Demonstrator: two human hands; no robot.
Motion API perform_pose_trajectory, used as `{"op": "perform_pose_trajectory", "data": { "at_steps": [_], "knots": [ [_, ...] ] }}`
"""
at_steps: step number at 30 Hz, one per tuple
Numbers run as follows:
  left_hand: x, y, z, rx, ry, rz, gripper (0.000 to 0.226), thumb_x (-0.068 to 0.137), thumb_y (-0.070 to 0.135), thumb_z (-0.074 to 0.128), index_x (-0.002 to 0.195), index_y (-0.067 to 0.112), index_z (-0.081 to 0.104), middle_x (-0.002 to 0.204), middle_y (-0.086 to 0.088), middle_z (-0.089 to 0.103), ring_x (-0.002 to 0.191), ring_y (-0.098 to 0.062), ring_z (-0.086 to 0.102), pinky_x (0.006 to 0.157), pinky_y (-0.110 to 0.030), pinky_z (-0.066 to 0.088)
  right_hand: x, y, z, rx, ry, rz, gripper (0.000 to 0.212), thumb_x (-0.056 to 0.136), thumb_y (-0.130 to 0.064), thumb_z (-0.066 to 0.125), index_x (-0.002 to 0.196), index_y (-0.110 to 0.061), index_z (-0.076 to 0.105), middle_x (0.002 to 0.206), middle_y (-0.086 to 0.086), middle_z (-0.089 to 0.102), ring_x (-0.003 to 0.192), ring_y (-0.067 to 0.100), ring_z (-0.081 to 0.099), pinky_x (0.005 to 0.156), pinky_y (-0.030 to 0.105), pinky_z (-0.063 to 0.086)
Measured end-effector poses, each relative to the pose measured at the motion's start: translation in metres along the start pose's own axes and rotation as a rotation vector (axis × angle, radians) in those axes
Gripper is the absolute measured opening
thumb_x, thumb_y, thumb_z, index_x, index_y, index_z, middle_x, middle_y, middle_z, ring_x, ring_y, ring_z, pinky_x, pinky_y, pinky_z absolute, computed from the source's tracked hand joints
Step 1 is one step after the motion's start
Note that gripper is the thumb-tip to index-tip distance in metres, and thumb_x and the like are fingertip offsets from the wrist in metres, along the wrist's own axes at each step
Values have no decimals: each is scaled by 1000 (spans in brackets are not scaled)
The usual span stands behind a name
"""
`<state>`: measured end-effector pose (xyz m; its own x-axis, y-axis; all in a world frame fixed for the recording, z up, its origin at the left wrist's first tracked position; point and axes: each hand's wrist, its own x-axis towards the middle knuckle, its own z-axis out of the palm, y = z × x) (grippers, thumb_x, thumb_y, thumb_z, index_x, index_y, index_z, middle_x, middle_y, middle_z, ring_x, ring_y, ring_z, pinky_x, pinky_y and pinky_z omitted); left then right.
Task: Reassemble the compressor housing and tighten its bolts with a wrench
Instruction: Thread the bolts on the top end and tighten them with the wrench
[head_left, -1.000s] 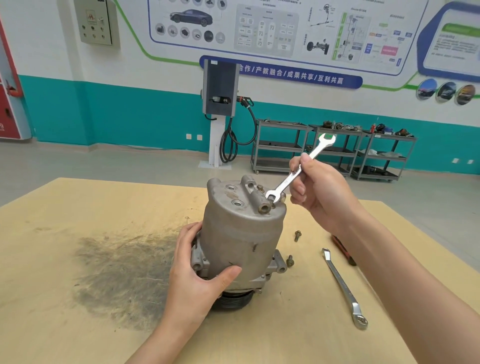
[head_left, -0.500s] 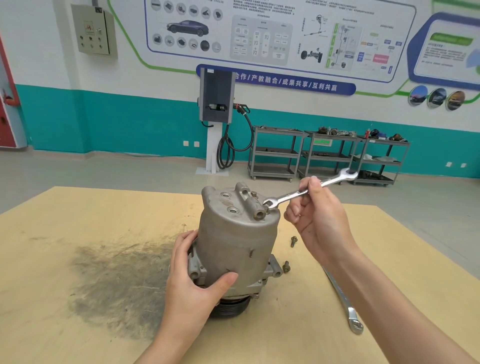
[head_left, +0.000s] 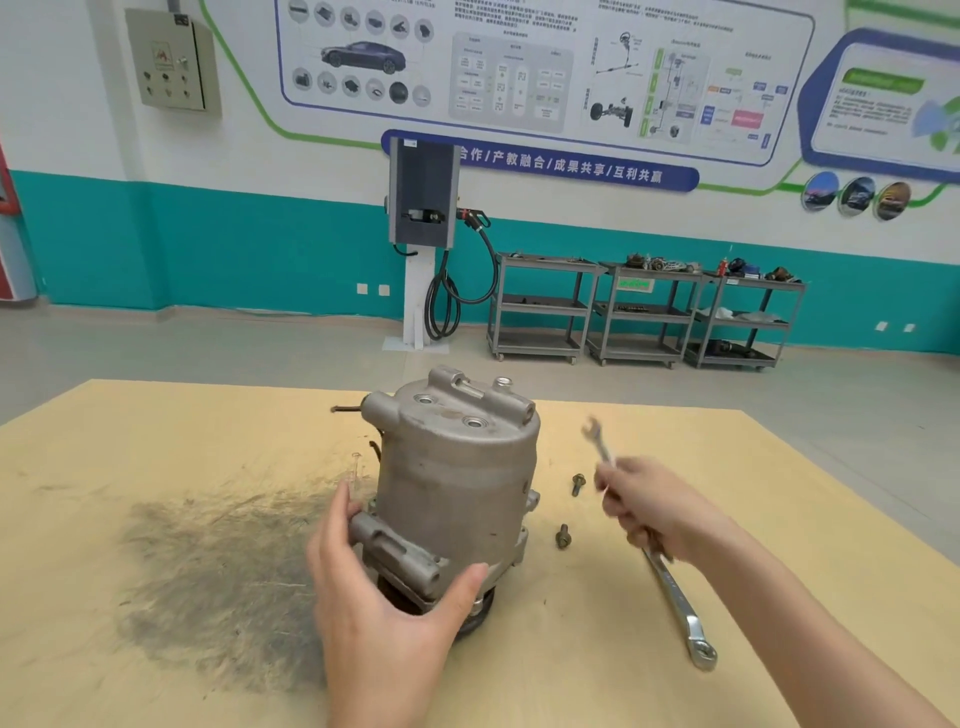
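The grey metal compressor housing (head_left: 457, 478) stands upright on the wooden table (head_left: 156, 447), pulley end down. My left hand (head_left: 374, 597) cups its lower flange, thumb on the front and fingers on the left side. My right hand (head_left: 654, 514) is to the right of the housing, apart from it, gripping a small open-end wrench (head_left: 597, 441) whose jaw points up and away; the hand and wrench are blurred. Two loose bolts (head_left: 577, 483) (head_left: 562, 536) lie on the table between the housing and my right hand.
A long ratchet wrench (head_left: 680, 613) lies on the table under my right forearm. A dark smudge (head_left: 218, 577) covers the table left of the housing. A thin rod (head_left: 345, 409) pokes out behind the housing. Tool carts (head_left: 644, 312) and a charging post (head_left: 423, 239) stand by the far wall.
My right hand has taken the wrench off the bolt on top of the housing and swung it down to the right. The housing has been turned under my left hand.
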<state>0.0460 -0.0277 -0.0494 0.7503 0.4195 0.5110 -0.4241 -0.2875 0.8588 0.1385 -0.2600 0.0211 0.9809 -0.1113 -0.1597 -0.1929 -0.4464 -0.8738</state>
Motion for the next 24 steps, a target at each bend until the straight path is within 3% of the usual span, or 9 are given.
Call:
{"op": "perform_pose_trajectory", "data": {
  "at_steps": [2, 4, 6, 9, 12, 15, 20, 22, 24],
  "knots": [
    [-1, 1, 1, 27, 30, 15, 127, 45, 59, 94, 149, 43, 22, 144, 5, 34, 128, -4, 39, 105, -34, 32, 4, 19, 10, -298, 5, 69, 21, 102, -18, 38, 100, -8, 56, 73, 3, 50, 50, 12, 38, 43, 22, 31],
    [2, 1, 0, 7, 43, -9, 125, 47, 60, 83, 153, 38, 21, 149, 7, 30, 138, -12, 35, 110, -39, 30, 3, 33, 16, -609, 46, 55, 26, 99, -11, 34, 119, -11, 50, 94, 5, 57, 68, 16, 49, 56, 26, 40],
    [7, 0, -3, -66, -15, -67, 123, 45, 60, 76, 152, 47, 17, 154, 18, 26, 142, 0, 26, 114, -38, 26, 1, 41, 21, -794, 96, 17, 41, 92, -1, 30, 129, -12, 42, 106, 7, 53, 83, 20, 49, 65, 27, 41],
    [11, -2, -5, -142, -146, -101, 112, 50, 62, 82, 139, 64, 13, 149, 38, 23, 136, 20, 23, 114, -33, 26, -1, 47, 30, -908, 165, -45, 42, 87, 5, 30, 126, -8, 39, 99, 7, 47, 81, 23, 47, 59, 28, 35],
    [10, -4, -5, -137, -178, -116, 97, 63, 49, 83, 139, 56, 24, 153, 18, 35, 141, -4, 36, 118, -40, 32, 0, 47, 35, -1046, 190, -54, 40, 87, 7, 34, 120, -9, 49, 102, 4, 48, 91, 23, 56, 65, 29, 38],
    [8, -8, -4, -106, -145, -110, 90, 72, 29, 87, 141, 47, 33, 146, 15, 44, 134, -4, 44, 115, -42, 37, -1, 46, 42, -1204, 169, -48, 40, 88, 6, 37, 116, -12, 57, 97, 2, 49, 100, 21, 61, 66, 28, 38],
    [0, -5, 2, -44, -65, -25, 88, 72, 31, 84, 138, 48, 28, 136, 23, 42, 122, 21, 38, 99, -10, 32, 0, 46, 51, -1394, 180, -93, 37, 90, 3, 40, 112, -16, 62, 107, -1, 62, 95, 19, 60, 50, 25, 26],
    [-5, -1, 4, -53, -62, -29, 94, 71, 29, 85, 142, 44, 24, 144, 11, 39, 135, 4, 34, 105, -17, 29, 2, 44, 51, -1365, 250, -154, 27, 96, -8, 41, 111, -18, 61, 103, -3, 63, 93, 19, 60, 48, 26, 22],
    [-11, 3, 7, -76, -58, -21, 100, 62, 34, 80, 142, 45, 20, 145, 15, 34, 138, 6, 29, 105, -10, 26, 1, 41, 51, -1304, 362, -251, 26, 104, -35, 35, 110, -20, 55, 95, -4, 62, 91, 20, 63, 48, 28, 21]
  ]
}}
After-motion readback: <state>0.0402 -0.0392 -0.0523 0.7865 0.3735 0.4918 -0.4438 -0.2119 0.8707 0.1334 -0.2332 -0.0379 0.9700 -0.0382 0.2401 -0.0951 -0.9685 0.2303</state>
